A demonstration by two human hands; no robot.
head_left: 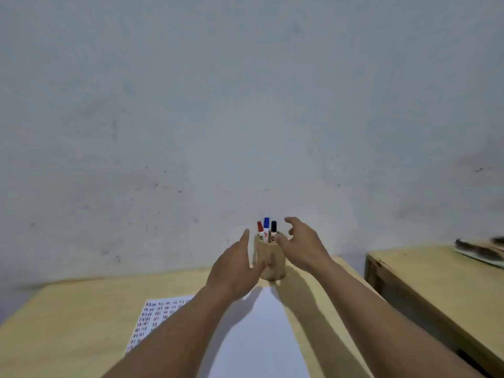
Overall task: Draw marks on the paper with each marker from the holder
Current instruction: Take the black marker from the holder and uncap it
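Note:
A round wooden holder stands at the far edge of the table with three markers upright in it: a red-capped one, a blue-capped one and a black-capped one. My left hand is at the holder's left side, fingers spread, thumb near its wall, holding nothing. My right hand hovers at the holder's upper right, fingers apart, thumb tip close to the black marker. A blank white sheet of paper lies in front of the holder, between my forearms.
A second sheet covered in red, blue and black marks lies left of the blank one, partly under my left arm. The wooden table ends at a grey wall. Another wooden table with a tray-like object stands at right, across a gap.

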